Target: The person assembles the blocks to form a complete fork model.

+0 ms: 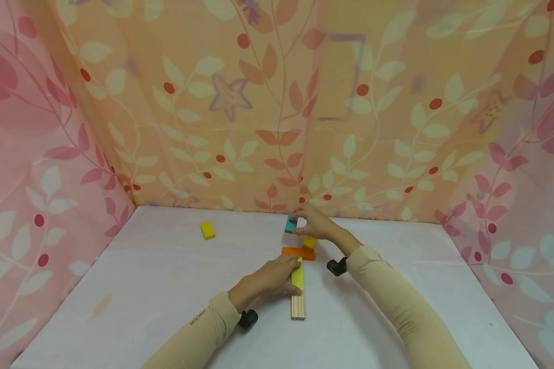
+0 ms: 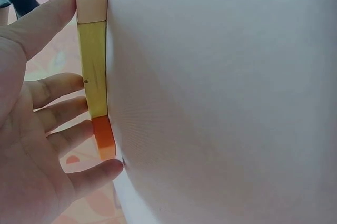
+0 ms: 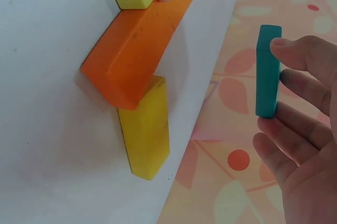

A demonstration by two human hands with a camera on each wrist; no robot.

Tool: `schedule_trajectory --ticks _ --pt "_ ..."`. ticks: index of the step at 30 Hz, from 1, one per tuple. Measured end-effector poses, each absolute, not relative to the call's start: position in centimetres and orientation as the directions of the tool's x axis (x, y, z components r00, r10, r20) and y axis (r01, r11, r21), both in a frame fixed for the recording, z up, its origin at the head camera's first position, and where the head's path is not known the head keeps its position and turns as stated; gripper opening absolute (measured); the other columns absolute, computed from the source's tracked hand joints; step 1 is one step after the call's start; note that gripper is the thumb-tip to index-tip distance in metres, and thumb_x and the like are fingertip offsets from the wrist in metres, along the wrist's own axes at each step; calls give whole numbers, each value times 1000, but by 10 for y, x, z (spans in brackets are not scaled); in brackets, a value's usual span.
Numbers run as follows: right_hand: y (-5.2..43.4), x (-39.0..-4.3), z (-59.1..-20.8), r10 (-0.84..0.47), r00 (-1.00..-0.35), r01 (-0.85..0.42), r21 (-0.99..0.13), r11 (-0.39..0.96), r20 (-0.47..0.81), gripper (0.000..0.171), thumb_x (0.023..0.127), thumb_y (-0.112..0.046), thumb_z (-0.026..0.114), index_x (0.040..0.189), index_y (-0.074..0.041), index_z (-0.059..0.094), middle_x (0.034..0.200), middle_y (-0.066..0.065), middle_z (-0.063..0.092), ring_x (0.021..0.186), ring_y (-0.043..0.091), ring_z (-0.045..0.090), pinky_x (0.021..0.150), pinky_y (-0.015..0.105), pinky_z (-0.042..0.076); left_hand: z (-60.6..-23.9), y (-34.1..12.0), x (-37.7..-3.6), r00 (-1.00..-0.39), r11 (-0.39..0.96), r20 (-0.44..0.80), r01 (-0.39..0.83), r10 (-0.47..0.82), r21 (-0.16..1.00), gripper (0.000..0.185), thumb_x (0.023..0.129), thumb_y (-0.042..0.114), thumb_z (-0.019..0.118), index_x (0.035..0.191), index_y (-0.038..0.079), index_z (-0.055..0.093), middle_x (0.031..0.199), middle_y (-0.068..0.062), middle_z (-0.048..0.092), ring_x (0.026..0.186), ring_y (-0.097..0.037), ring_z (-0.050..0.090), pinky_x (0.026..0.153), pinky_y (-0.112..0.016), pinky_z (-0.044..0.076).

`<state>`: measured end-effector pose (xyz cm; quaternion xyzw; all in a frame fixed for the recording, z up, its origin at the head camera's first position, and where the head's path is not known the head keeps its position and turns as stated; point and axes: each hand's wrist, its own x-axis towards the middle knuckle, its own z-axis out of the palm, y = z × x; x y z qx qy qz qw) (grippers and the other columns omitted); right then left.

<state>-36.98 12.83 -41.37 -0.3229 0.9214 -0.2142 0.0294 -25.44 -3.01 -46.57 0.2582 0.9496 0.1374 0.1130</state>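
Underneath, white table (image 1: pixel 166 287), leaf-print curtains (image 1: pixel 258 102) on three sides. My right hand (image 1: pixel 315 223) pinches a teal block (image 1: pixel 290 224) aloft beyond the orange block (image 1: pixel 298 252). My left hand (image 1: pixel 272 277) lies flat, straight fingertips (image 2: pixel 100 171) touching the yellow block (image 1: pixel 297 275) on the wooden plank (image 1: pixel 297 306).

The white tabletop (image 1: pixel 166 287) is lying open from seven to ten o'clock of the block cluster — only a small yellow block (image 1: pixel 208 230) is sitting there, well apart at ten. At the centre the long yellow block (image 1: pixel 297 274), wooden plank (image 1: pixel 297 306) and orange block (image 1: pixel 298 252) are crowding together, the left hand (image 1: pixel 270 277) resting on them. At twelve the right hand (image 1: pixel 311 221) is pinching a teal block (image 1: pixel 290 224) just before the curtain (image 1: pixel 277 102) — that is closing off three sides.
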Motion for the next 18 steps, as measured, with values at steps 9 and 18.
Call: schedule_trajectory --ticks 9,18 --pt "131 -366 -417 -609 -789 -583 -420 695 87 34 78 -30 69 109 -18 64 122 3 53 112 21 45 98 41 42 -468 -31 -256 -836 825 -134 475 532 307 78 69 59 65 131 17 45 140 0 40 129 -16 35 101 -43 39" --pt "138 -365 -427 -616 -786 -571 -440 693 50 35 79 -28 68 110 -15 64 129 8 50 122 26 42 103 48 36 -469 -32 -256 -830 815 -121 490 545 308 77 69 59 65 131 17 46 139 0 41 128 -16 36 99 -42 41"
